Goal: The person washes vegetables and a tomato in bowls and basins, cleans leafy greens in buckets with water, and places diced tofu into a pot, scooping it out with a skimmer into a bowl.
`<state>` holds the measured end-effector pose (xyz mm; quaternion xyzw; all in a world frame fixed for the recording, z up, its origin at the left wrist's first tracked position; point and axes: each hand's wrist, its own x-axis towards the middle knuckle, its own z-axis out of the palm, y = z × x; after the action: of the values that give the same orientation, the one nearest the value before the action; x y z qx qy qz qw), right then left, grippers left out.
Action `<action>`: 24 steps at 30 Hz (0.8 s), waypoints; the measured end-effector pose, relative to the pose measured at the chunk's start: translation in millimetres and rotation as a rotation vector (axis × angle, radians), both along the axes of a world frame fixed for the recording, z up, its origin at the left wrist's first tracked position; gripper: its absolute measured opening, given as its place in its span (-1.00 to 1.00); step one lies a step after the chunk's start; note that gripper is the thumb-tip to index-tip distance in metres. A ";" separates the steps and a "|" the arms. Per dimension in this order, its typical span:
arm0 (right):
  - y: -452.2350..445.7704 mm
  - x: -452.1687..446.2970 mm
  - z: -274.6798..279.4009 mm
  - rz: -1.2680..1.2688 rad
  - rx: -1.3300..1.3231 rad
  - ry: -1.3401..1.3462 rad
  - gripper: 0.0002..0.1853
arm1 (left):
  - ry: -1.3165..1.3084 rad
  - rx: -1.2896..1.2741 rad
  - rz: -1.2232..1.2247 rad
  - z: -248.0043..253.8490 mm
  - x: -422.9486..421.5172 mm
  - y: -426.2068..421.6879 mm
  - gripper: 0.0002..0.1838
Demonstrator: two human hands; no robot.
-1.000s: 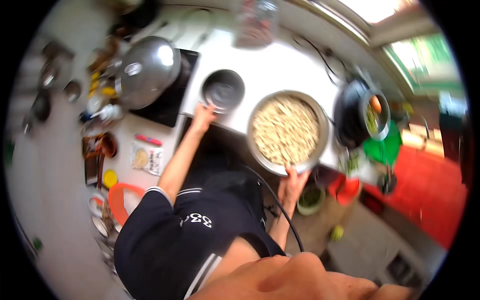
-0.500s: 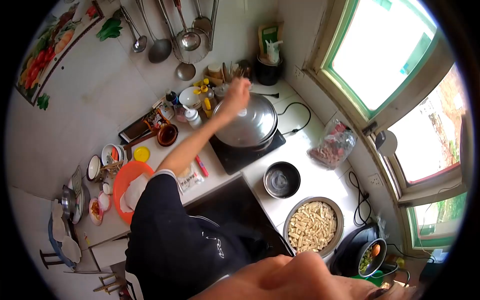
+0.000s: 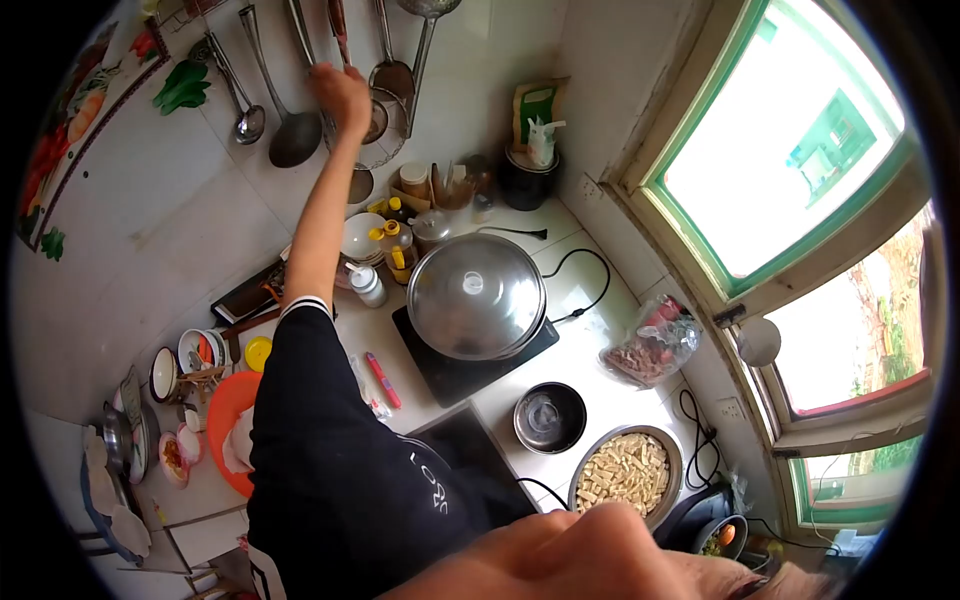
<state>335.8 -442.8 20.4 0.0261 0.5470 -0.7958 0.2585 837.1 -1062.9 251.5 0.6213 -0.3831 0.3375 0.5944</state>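
My left hand (image 3: 342, 98) is raised to the wall, among the hanging utensils, over the handle of a wire strainer (image 3: 385, 145). Its fingers are blurred, and whether they grip anything is unclear. A dark ladle (image 3: 296, 140) hangs just beside it. Below stands a wok with a domed metal lid (image 3: 477, 300) on a black cooktop (image 3: 430, 362). An empty dark bowl (image 3: 550, 418) and a metal basin of pale cut pieces (image 3: 625, 472) sit nearer me. My right hand is out of view.
Bottles (image 3: 397, 250) and a white squeeze bottle (image 3: 368, 287) stand behind the wok. An orange basin (image 3: 228, 430) is at the left. A plastic bag of meat (image 3: 652, 342) lies by the window, near loose black cables (image 3: 700, 437).
My left hand left the dark bowl, passed over the wok lid and rose to the hanging utensils. My right hand left the basin's rim and went out of view. The view turned toward the wall.
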 end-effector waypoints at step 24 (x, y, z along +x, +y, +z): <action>-80.0 23.3 21.3 0.183 -0.054 0.006 -0.09 | -0.048 0.086 -0.338 9.1 60.0 -48.8 -0.77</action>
<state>359.1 -522.8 41.7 -0.0335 0.5264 -0.7832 0.3291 897.2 -1111.8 260.6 0.5647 -0.5103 0.2308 0.6061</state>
